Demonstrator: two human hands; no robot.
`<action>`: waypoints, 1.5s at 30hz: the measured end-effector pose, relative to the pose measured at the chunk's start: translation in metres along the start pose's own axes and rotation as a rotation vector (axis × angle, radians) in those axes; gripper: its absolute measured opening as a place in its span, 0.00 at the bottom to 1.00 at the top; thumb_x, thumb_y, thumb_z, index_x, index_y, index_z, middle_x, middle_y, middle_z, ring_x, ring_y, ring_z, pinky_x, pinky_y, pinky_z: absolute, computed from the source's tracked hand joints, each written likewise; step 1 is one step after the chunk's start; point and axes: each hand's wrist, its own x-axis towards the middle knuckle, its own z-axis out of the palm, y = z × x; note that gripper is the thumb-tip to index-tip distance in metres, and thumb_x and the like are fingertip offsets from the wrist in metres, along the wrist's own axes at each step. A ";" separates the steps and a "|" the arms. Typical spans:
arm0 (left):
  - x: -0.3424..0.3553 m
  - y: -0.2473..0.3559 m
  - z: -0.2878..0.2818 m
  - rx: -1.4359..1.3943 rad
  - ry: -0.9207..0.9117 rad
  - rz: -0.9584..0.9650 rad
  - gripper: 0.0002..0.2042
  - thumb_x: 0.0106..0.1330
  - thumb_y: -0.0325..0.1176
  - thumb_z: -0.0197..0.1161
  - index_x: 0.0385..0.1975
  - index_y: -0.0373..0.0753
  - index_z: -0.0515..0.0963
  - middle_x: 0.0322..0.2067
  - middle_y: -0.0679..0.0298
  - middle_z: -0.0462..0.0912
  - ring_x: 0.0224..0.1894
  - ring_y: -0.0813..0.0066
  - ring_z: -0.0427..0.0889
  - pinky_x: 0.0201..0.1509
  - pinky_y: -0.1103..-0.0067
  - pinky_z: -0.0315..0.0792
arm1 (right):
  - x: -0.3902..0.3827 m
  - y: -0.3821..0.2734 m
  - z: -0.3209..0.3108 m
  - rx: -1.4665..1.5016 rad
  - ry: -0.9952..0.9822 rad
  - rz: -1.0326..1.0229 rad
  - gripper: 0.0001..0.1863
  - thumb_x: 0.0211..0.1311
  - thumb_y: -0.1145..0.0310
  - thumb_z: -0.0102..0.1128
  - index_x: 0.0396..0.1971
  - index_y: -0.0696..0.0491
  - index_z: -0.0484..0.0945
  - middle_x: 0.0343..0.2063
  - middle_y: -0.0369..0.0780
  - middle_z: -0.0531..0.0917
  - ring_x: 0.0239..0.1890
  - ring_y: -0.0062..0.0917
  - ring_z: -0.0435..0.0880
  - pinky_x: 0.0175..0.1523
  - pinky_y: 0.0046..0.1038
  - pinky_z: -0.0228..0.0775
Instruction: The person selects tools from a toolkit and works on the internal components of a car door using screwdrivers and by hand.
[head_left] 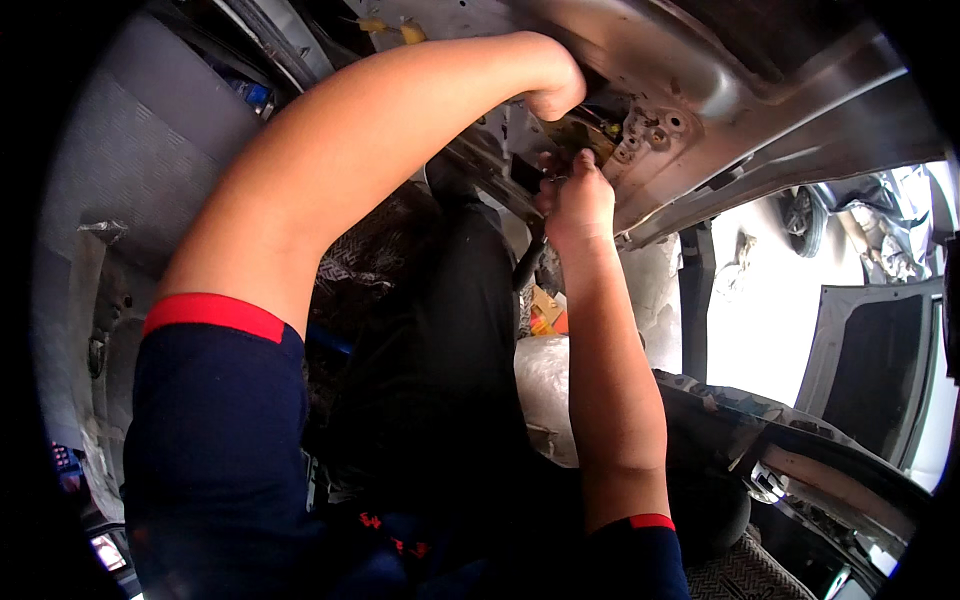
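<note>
The right hand (578, 200) pinches closed on a small metal part (556, 178) just below the yellowish bracket (580, 135) inside the silver car pillar (700, 110), while the curled left hand (556, 92) presses directly above, equally near.

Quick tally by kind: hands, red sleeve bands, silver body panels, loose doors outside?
hands: 2, left hand and right hand, both at the silver body panel
red sleeve bands: 2
silver body panel: 1
loose grey door outside: 1
Total: 6
</note>
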 end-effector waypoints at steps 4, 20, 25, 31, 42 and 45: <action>0.000 0.002 -0.001 -0.018 0.049 0.008 0.13 0.58 0.27 0.56 0.37 0.32 0.86 0.42 0.50 0.86 0.43 0.56 0.83 0.48 0.66 0.76 | 0.007 0.001 -0.004 0.011 0.046 -0.015 0.16 0.75 0.57 0.45 0.34 0.54 0.72 0.23 0.40 0.77 0.14 0.27 0.67 0.19 0.29 0.55; -0.059 -0.011 0.050 -0.289 0.789 0.115 0.14 0.55 0.33 0.66 0.41 0.38 0.83 0.40 0.44 0.85 0.43 0.53 0.86 0.47 0.61 0.77 | 0.000 -0.004 -0.010 -0.234 0.097 0.015 0.15 0.72 0.52 0.55 0.43 0.49 0.76 0.29 0.35 0.76 0.24 0.25 0.72 0.25 0.27 0.62; -0.047 0.007 0.144 -0.531 1.391 0.080 0.12 0.63 0.30 0.62 0.47 0.42 0.81 0.41 0.59 0.85 0.47 0.59 0.84 0.53 0.64 0.77 | -0.005 0.000 -0.004 -0.253 0.107 -0.033 0.20 0.73 0.48 0.53 0.40 0.52 0.80 0.25 0.34 0.77 0.19 0.24 0.70 0.24 0.27 0.62; -0.028 0.069 0.194 -1.025 1.516 0.034 0.13 0.60 0.24 0.60 0.44 0.37 0.81 0.51 0.54 0.82 0.55 0.54 0.81 0.60 0.68 0.74 | -0.015 -0.003 -0.003 -0.399 0.143 0.050 0.21 0.73 0.45 0.50 0.39 0.49 0.81 0.27 0.34 0.80 0.21 0.22 0.67 0.26 0.25 0.59; -0.006 0.085 0.184 -2.090 1.656 -0.072 0.04 0.65 0.25 0.57 0.35 0.38 0.77 0.30 0.60 0.83 0.30 0.68 0.82 0.40 0.72 0.80 | -0.008 -0.002 -0.009 -0.408 0.123 0.014 0.20 0.73 0.47 0.53 0.40 0.50 0.78 0.29 0.35 0.81 0.22 0.20 0.67 0.25 0.24 0.57; -0.006 0.077 0.185 -2.845 1.338 0.185 0.03 0.70 0.27 0.53 0.36 0.38 0.75 0.25 0.63 0.77 0.24 0.72 0.79 0.35 0.72 0.82 | -0.009 0.003 -0.006 -0.420 0.155 -0.011 0.21 0.73 0.46 0.53 0.39 0.52 0.78 0.27 0.37 0.82 0.19 0.18 0.66 0.23 0.22 0.54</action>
